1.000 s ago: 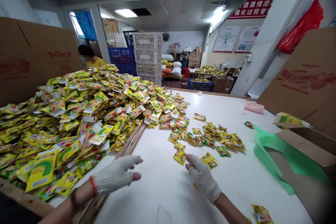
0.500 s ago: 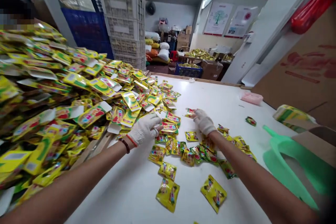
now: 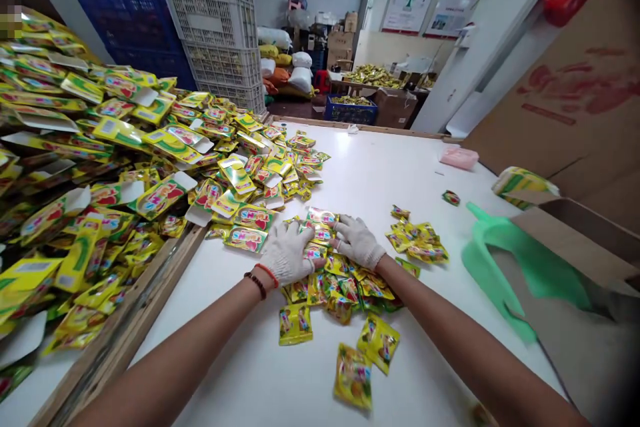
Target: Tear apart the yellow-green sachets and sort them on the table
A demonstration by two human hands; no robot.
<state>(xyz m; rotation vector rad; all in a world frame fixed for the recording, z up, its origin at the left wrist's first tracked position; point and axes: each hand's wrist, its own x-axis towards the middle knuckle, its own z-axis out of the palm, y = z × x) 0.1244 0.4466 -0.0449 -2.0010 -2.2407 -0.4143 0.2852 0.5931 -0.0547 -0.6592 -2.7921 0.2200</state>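
Observation:
My left hand [image 3: 287,253], in a white knitted glove with fingers spread, touches small flat boxes [image 3: 320,232] at the middle of the white table. My right hand [image 3: 357,241], also gloved, lies on the other side of these boxes, its fingers apart and pointing left. Two more flat boxes [image 3: 246,238] lie left of my left hand. Below both hands spreads a cluster of yellow and green sachets [image 3: 340,290], with a few single sachets [image 3: 353,375] nearer to me. A smaller group of sachets [image 3: 419,240] lies to the right.
A large heap of yellow boxes and sachets [image 3: 125,133] covers the left side, beside a wooden edge strip [image 3: 135,320]. On the right are a green plastic scoop [image 3: 483,267], a pink bundle [image 3: 459,157] and an open carton [image 3: 575,240]. Stacked crates [image 3: 210,20] stand behind.
Both hands have come closer together around the boxes, my right hand moving left. The sachets below are bunched more tightly. The camera view has shifted.

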